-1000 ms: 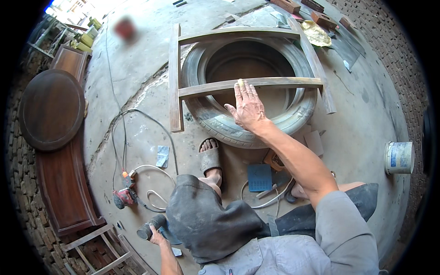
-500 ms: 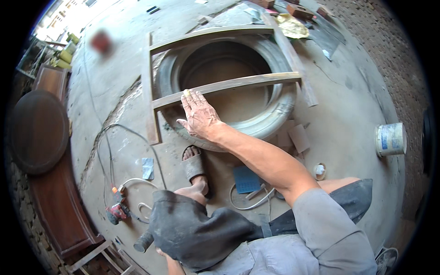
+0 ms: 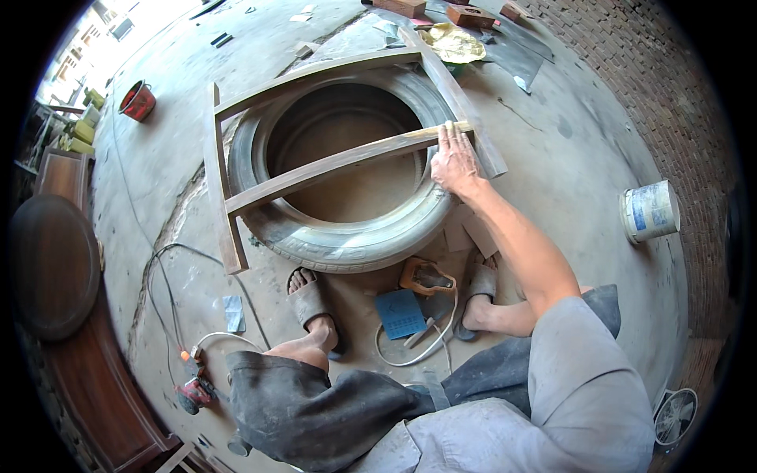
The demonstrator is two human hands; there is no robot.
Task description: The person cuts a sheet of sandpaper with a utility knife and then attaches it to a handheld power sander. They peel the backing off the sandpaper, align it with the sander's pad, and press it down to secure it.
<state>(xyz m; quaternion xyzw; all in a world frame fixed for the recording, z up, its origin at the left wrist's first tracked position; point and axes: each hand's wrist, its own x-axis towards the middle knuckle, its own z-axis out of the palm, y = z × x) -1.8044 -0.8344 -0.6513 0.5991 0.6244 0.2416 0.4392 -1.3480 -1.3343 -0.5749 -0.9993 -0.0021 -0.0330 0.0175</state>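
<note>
A wooden frame (image 3: 339, 167) with two side pieces and two crossbars lies across a large tyre (image 3: 331, 248) on the floor. My right hand (image 3: 456, 162) rests on the nearer crossbar, close to its right end. Its fingers are stretched out flat over the wood and grip nothing. My left hand is out of the picture. Between my feet, just in front of the tyre, an orange-and-dark tool (image 3: 426, 277) lies beside a blue sheet (image 3: 400, 314) and a loop of white cord (image 3: 410, 363).
A white bucket (image 3: 650, 211) stands at the right, a red bucket (image 3: 138, 101) at the far left. Dark wooden furniture pieces (image 3: 102, 355) line the left side. A red power tool (image 3: 193, 394) and cables lie left of my leg. A fan (image 3: 676, 416) is at lower right.
My right hand has slid from the left end of the nearer crossbar to its right end. The left hand has dropped out of view. The whole view has shifted.
</note>
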